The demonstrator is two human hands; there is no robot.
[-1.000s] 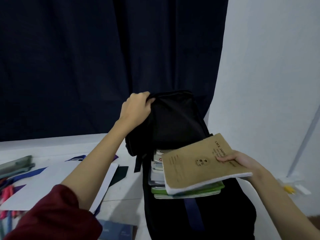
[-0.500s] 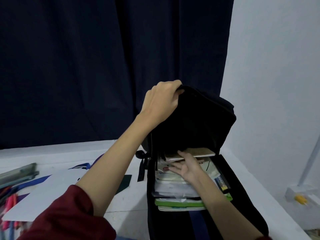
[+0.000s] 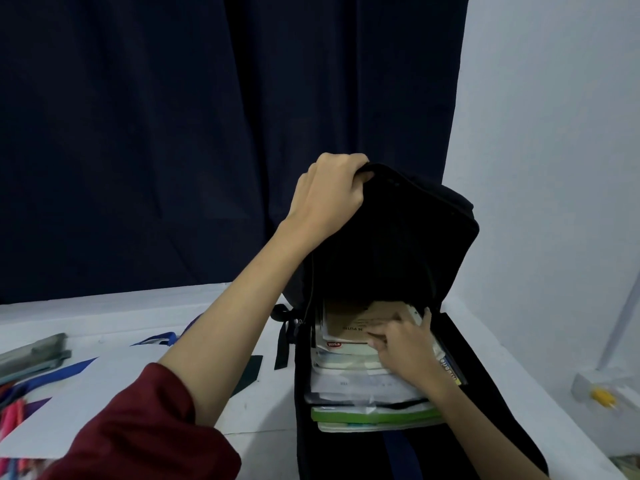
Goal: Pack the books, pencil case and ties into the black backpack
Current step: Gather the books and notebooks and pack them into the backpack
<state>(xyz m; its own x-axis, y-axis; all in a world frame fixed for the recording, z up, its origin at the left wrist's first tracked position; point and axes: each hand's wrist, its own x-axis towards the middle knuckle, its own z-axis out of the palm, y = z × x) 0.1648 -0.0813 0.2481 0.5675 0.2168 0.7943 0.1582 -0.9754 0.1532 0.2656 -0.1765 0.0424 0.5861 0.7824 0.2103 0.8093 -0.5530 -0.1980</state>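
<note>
The black backpack (image 3: 398,237) lies open on the white table. My left hand (image 3: 329,195) grips the top edge of its flap and holds it up. Inside is a stack of books (image 3: 363,386), with a green-edged book (image 3: 363,412) near the bottom. A brown-covered book (image 3: 349,320) lies on top, partly under the flap. My right hand (image 3: 405,344) rests on the stack, its fingertips pressing on the brown book. A grey pencil case (image 3: 33,351) lies at the far left. A blue strip like a tie (image 3: 162,339) shows behind my left forearm.
A white sheet (image 3: 86,393) covers blue and dark green pieces (image 3: 251,370) left of the backpack. Pink pens (image 3: 14,414) lie at the left edge. A small clear object with a yellow part (image 3: 602,396) sits by the right wall. A dark curtain hangs behind.
My right hand carried the brown book into the backpack, laid it on the stack and now pushes it in. My left hand lifted the flap higher.
</note>
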